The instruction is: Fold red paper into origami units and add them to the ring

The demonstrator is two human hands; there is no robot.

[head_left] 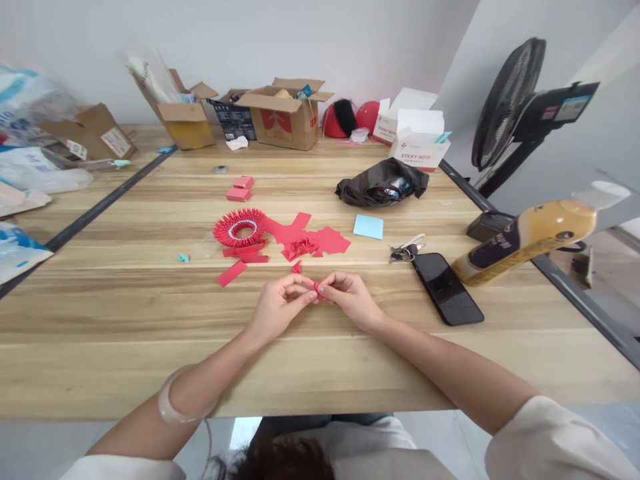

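Between the fingertips of my left hand and my right hand is a small folded piece of red paper, pinched from both sides and partly hidden. Just beyond my fingers lies another folded red paper piece. A pile of folded red pieces rests on flat red paper sheets. To the left stands a ring of interlocked red paper pieces with a light blue inner band. Red paper strips lie in front of it.
On the right are a black phone, keys and a tilted yellow bottle. Farther back sit a blue note pad, a black plastic bag and red paper blocks. Cardboard boxes line the wall; a fan stands right.
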